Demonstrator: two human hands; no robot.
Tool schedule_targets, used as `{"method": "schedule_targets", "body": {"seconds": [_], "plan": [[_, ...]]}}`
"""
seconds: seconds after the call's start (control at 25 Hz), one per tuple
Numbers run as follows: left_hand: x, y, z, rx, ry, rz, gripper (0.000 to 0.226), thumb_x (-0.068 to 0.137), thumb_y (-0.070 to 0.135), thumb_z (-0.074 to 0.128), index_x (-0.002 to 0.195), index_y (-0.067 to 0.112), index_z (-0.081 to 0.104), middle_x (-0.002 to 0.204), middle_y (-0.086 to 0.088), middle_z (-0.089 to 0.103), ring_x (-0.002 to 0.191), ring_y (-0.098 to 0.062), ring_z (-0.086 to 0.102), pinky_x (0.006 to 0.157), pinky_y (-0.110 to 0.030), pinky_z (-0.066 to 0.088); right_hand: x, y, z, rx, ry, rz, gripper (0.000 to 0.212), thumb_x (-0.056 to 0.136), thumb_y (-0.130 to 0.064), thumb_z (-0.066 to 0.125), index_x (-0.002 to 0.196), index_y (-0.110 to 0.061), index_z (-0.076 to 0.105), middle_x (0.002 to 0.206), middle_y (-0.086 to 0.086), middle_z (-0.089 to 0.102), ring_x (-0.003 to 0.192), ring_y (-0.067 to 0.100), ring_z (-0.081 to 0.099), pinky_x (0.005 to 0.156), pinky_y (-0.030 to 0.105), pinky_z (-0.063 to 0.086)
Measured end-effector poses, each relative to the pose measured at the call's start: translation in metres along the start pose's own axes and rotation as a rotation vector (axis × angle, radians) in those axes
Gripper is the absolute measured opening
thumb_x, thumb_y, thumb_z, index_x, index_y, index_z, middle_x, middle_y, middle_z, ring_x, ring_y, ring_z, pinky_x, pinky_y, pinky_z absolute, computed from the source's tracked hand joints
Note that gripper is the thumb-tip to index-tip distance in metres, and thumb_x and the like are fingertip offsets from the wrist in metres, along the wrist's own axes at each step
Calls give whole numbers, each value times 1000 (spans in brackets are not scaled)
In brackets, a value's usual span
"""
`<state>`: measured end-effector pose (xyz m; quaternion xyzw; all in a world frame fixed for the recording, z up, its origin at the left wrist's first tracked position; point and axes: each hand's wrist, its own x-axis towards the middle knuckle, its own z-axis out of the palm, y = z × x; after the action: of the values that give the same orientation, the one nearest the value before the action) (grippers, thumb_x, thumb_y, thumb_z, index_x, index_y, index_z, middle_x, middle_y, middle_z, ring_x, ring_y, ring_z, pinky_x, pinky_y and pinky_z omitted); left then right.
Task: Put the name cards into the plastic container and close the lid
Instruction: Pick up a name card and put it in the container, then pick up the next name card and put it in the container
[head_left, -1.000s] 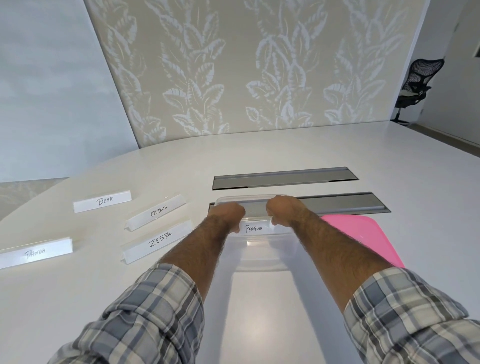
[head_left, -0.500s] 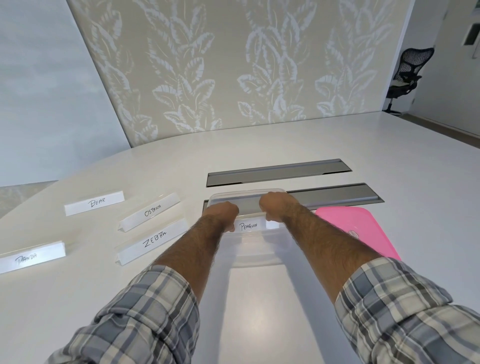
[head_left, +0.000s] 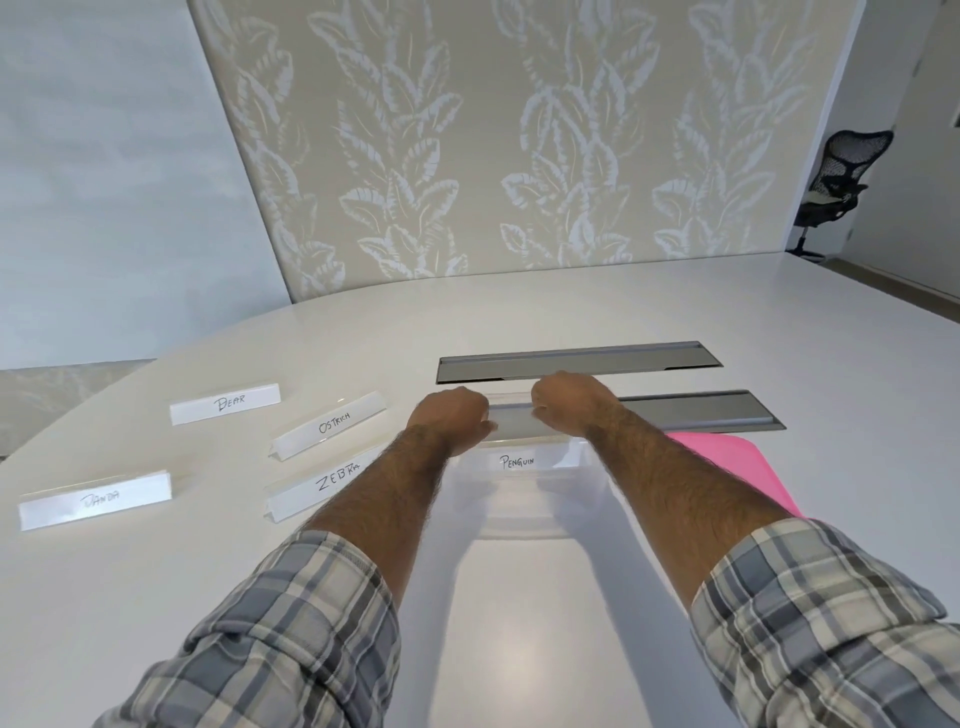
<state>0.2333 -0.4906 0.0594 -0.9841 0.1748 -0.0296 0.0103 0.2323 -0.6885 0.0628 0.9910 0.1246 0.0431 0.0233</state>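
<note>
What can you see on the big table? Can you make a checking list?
Surface: white table, two grey slots.
Job's things: clear container with Penguin card; Bear, Ostrich, Zebra, Panda cards outside it; pink lid off, right of the container.
Clutter: nothing seen.
Hands: left hand and right hand at the container's far rim.
Cables: nothing seen.
Surroundings: leaf-patterned wall, black chair.

Surface (head_left: 519, 332) glossy white, smooth. Container (head_left: 524, 512) clear plastic. Cards (head_left: 228, 402) paper in clear plastic. Lid (head_left: 727, 467) pink, matt. Hatches (head_left: 576, 358) brushed grey metal. Sleeves (head_left: 291, 639) plaid cloth.
</note>
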Motion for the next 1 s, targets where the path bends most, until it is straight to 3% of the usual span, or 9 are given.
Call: {"method": "schedule_targets", "body": {"seconds": [0.08, 0.2, 0.32, 0.44, 0.68, 1.0], "plan": [[-9, -11, -15, 0, 95, -37, 38, 99, 49, 47, 101, 19, 69, 106, -5, 70, 95, -28, 66, 77, -34, 48, 0, -6, -13, 44, 48, 17, 29, 96, -33, 48, 107, -14, 66, 111, 6, 68, 104, 28, 64, 85, 37, 50], [-32, -43, -38, -80, 183, -131, 47, 100, 54, 41, 120, 19, 65, 122, -6, 66, 112, -27, 61, 89, -38, 48, 1, -28, -32, 81, 97, -2, 42, 99, -44, 43, 123, -13, 59, 126, 7, 63, 114, 28, 59, 91, 40, 48], [-56, -87, -51, -57, 190, -178, 62, 101, 58, 34, 146, 17, 45, 157, -7, 37, 143, -26, 35, 114, -41, 31, 8, -63, -44, 192, 109, -69, 68, 98, -50, 45, 152, -12, 28, 160, 7, 29, 145, 26, 32, 110, 46, 38], [-89, -135, -58, -2, 176, -256, 73, 100, 62, 28, 158, 19, 22, 168, -6, 5, 154, -24, 5, 123, -45, 9, 20, -107, -50, 164, 166, -135, 85, 97, -58, 43, 157, -11, 8, 166, 7, 6, 153, 27, 8, 116, 48, 30], [-163, -246, -69, 32, 188, -393, 75, 99, 64, 24, 160, 21, 13, 168, -4, -3, 154, -22, -5, 124, -46, 1, 47, -207, -66, 107, 208, -237, 86, 97, -63, 35, 158, -11, 4, 167, 8, 0, 154, 27, 2, 122, 49, 15], [-245, -389, -56, 48, 130, -519, 72, 101, 61, 24, 160, 25, 4, 167, -3, -11, 154, -22, -9, 124, -45, -2, 88, -362, -70, 123, 244, -350, 88, 96, -64, 35, 158, -10, 3, 167, 9, 1, 154, 27, 4, 122, 47, 14]]}}
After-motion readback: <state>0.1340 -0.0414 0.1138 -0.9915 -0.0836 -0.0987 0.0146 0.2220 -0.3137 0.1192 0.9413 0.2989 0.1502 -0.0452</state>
